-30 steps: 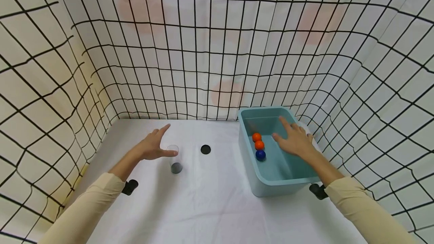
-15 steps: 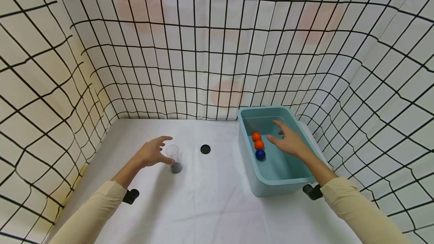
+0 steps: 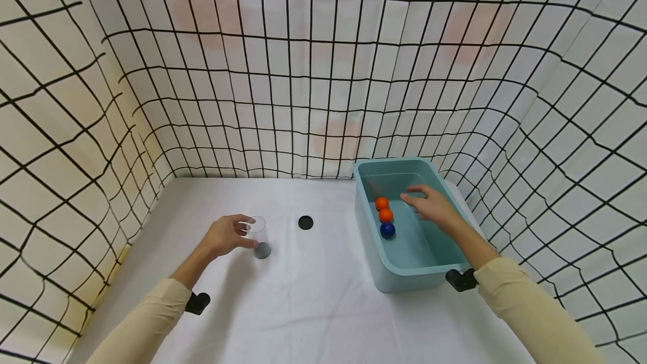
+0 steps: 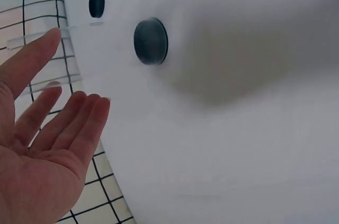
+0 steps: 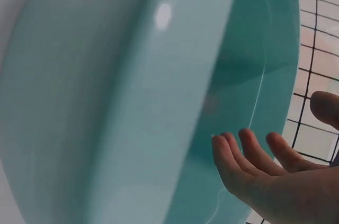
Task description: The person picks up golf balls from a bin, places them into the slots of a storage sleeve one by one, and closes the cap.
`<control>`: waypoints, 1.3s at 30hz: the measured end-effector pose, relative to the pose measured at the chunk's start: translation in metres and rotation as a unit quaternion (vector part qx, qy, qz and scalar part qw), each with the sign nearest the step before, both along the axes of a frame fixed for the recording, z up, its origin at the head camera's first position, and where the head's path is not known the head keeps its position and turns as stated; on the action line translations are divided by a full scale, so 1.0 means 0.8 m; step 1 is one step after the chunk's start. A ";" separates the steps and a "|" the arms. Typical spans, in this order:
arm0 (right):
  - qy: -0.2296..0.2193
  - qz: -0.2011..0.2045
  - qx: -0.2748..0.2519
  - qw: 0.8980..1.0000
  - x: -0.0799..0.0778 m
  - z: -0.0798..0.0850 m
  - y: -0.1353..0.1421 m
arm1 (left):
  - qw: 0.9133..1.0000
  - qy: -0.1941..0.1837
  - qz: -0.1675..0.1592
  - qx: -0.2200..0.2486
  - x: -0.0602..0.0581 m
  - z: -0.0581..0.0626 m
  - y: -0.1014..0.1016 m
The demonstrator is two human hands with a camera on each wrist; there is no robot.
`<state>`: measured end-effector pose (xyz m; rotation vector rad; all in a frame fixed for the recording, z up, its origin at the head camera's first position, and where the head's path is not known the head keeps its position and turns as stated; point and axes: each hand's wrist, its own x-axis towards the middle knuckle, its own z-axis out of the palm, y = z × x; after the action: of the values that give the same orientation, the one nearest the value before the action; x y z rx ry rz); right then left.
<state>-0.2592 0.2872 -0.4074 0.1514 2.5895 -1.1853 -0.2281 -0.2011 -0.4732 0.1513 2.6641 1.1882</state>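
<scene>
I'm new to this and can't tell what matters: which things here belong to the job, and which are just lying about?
Likely in the job:
clear tube, at the left hand
blue-green bin, under the right hand
two orange balls and dark blue ball, in the bin

Probably just there:
black disc, untouched
black netting
white cloth

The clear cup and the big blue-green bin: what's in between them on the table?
A small black disc lies between the clear cup and the bin; the head view shows it.
</scene>
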 end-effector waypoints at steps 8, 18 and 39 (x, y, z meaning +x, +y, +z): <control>-0.059 -0.023 -0.095 0.994 -0.008 -0.003 0.003 | 1.000 0.006 0.018 0.010 -0.002 -0.009 0.005; -0.106 -0.038 -0.127 0.985 -0.020 -0.004 0.007 | 0.999 0.019 0.034 0.006 -0.008 -0.006 0.018; -0.152 -0.134 -0.175 0.964 -0.065 -0.001 -0.001 | 0.999 0.033 0.007 0.017 -0.021 0.033 0.050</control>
<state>-0.3112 0.2862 -0.4083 0.5731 2.1048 -1.5547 -0.2448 -0.1610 -0.4470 0.1798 2.7068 1.2537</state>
